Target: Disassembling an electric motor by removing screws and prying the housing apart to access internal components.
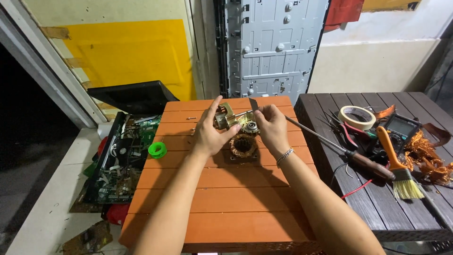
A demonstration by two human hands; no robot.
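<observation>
The left hand (211, 133) has its grip closed around a small brass-coloured motor part (225, 117), fingers curled over its left side and thumb raised above it. The right hand (271, 126) pinches a thin flat blade (254, 104) between thumb and fingers, the blade standing up just above a round bearing plate (248, 125) that sits between the 2 hands. Directly below both grips, a ring wound with copper wire (243, 145) lies flat on the orange slatted counter (226, 198). Left of the left hand lies a green spool (157, 149), and farther left a circuit board (123, 160) rests on the floor. Right of the right hand, a long screwdriver (339, 147) stretches across a dark counter (420, 208), with a roll of tape (357, 116), a paintbrush (398, 166) and a meter (401, 128) beyond it.
</observation>
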